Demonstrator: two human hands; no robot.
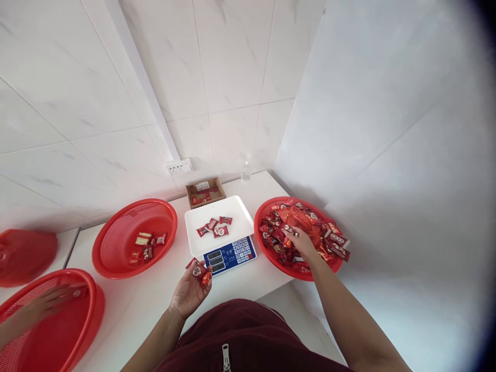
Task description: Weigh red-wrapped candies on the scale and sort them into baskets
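My left hand (190,290) is palm up in front of the scale, its fingers curled round a few red wrapped candies (199,272). Over the right-hand red basket (259,227), which is heaped with wrapped candies, my right hand (302,242) pinches a dark red wrapped candy (291,231). Between the hands stands a digital scale (228,257) with a blue keypad panel. Several red candy packets (220,232) lie on its white tray (240,212).
A red basket (104,248) on the left holds several packets. Another person's hand (46,305) reaches into a nearer red basket (93,310). Behind the scale are a small cardboard box (189,199) and a clear bottle (245,171). A wall stands at the right.
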